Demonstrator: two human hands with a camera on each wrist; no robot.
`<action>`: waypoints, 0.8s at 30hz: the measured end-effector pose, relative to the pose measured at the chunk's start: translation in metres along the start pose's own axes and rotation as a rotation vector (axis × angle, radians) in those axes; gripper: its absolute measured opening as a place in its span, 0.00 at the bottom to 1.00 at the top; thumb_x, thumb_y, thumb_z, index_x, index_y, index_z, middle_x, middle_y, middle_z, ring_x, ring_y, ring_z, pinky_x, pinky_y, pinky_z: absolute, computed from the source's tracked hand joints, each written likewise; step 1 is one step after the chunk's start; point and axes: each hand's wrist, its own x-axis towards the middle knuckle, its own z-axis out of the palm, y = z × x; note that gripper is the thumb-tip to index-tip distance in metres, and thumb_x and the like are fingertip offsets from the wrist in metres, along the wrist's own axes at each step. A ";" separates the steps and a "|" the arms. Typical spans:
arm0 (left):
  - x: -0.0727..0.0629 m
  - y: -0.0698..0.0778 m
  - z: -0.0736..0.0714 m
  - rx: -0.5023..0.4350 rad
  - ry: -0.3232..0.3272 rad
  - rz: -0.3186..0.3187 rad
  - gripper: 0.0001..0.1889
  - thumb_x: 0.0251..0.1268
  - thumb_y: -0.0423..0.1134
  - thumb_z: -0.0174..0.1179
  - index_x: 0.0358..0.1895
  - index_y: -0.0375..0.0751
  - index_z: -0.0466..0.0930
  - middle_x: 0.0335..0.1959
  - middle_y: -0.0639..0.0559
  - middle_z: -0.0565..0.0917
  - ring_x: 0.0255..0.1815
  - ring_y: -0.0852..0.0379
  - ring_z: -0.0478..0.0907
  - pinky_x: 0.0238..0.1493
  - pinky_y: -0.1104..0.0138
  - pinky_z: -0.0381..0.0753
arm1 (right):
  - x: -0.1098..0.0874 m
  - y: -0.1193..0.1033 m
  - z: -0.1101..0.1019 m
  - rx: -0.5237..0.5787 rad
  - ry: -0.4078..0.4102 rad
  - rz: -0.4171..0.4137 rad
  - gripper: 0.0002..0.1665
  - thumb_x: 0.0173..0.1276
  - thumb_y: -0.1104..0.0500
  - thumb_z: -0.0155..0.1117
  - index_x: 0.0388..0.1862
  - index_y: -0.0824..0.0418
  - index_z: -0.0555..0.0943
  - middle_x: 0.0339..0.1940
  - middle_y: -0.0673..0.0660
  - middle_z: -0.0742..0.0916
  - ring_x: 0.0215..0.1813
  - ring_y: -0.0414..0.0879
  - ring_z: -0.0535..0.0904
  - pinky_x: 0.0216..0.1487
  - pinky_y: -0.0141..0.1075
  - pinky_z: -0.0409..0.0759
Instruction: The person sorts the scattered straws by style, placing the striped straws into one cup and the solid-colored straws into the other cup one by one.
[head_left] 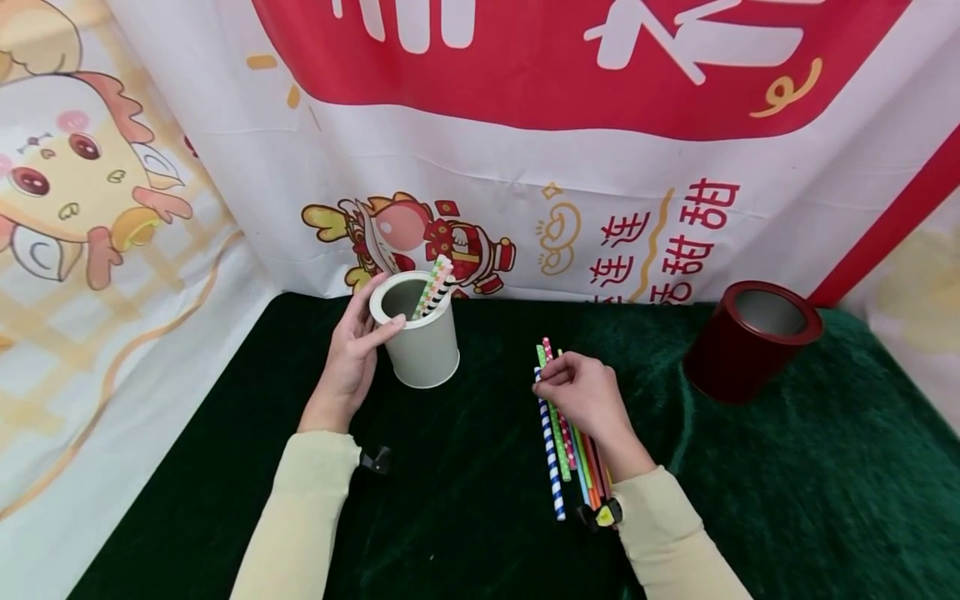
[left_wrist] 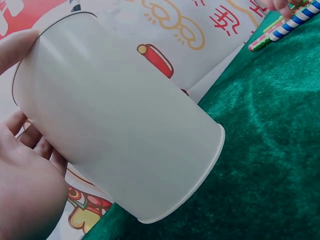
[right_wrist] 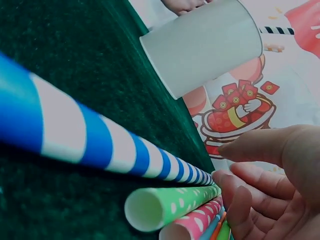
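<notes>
My left hand (head_left: 351, 354) grips a white canister (head_left: 423, 358) by its upper side, the thumb lying over the rim. Several patterned paper straws (head_left: 433, 287) lean inside that canister and stick out above the rim. To the right lies a bundle of straws: a blue-and-white striped straw (right_wrist: 120, 140) on its left edge, then a green dotted straw (right_wrist: 144, 209) and a pink dotted straw (right_wrist: 182, 231). My right hand (head_left: 588, 390) is over the bundle's far end, fingertips at the straws; the right wrist view shows the thumb apart from the bent fingers.
A dark red canister (head_left: 750, 354) stands at the right on the green velvet cloth (head_left: 465, 500). Thin coloured sticks (head_left: 594, 475) lie partly under my right wrist. Behind the table hangs a printed white and red cloth (head_left: 487, 158).
</notes>
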 end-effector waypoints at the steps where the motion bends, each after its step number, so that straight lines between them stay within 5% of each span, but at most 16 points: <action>1: 0.000 0.000 0.000 0.001 0.000 0.000 0.35 0.79 0.35 0.61 0.84 0.58 0.63 0.86 0.57 0.61 0.87 0.56 0.52 0.90 0.47 0.40 | 0.000 0.000 0.001 -0.005 0.000 -0.002 0.08 0.71 0.56 0.75 0.45 0.55 0.86 0.40 0.53 0.93 0.38 0.44 0.87 0.41 0.36 0.83; 16: 0.002 -0.001 0.000 0.005 0.000 0.014 0.35 0.79 0.35 0.61 0.84 0.57 0.63 0.85 0.57 0.62 0.86 0.57 0.53 0.90 0.47 0.40 | 0.004 -0.003 0.012 -0.121 0.072 -0.067 0.11 0.66 0.60 0.78 0.45 0.58 0.86 0.39 0.54 0.93 0.38 0.44 0.88 0.50 0.46 0.88; 24: 0.000 -0.001 0.001 0.000 0.008 0.008 0.34 0.79 0.34 0.61 0.83 0.57 0.63 0.85 0.56 0.62 0.85 0.56 0.54 0.90 0.48 0.41 | 0.004 -0.007 0.020 -0.242 0.096 -0.097 0.12 0.64 0.59 0.81 0.44 0.57 0.86 0.38 0.53 0.91 0.38 0.45 0.86 0.47 0.45 0.86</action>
